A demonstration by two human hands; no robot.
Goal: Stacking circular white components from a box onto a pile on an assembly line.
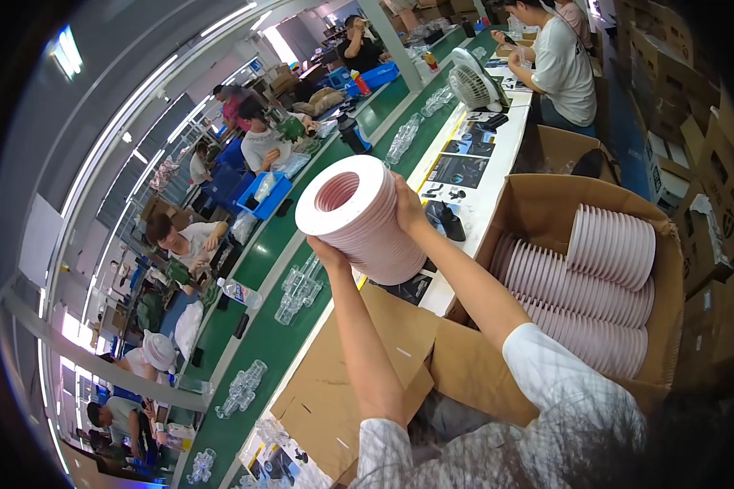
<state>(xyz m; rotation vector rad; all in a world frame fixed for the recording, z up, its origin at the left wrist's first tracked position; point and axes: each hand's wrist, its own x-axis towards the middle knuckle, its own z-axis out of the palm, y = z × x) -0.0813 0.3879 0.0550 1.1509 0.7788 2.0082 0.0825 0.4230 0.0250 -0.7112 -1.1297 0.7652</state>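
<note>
both hands on it now, and it's a stack of pale rings [375, 240], held up right around the middle of the frame! the left hand [329, 253] is cupped, moderately open, pressed against the stack's lower-left side just under the end ring. the right hand [409, 205] is spread along the upper-right side, curved to the fat round shape, so the stack is clasped between the two.

look at the lie of it: the long axis runs on a slant, from upper left to lower right, and the flat white end ring with its round hole faces the upper left, the ribbed inner wall showing through the hole.

over at the right of the frame, more rows of rings [579, 285] lie on their sides in an open cardboard box [670, 306]. behind the hands, a green belt [261, 346] slants across with clear plastic parts [299, 289] on it.

what can't we see? the stack's far end face is turned away, some fingertips are hidden behind the rings, and dark hair blurs the bottom edge.
</note>
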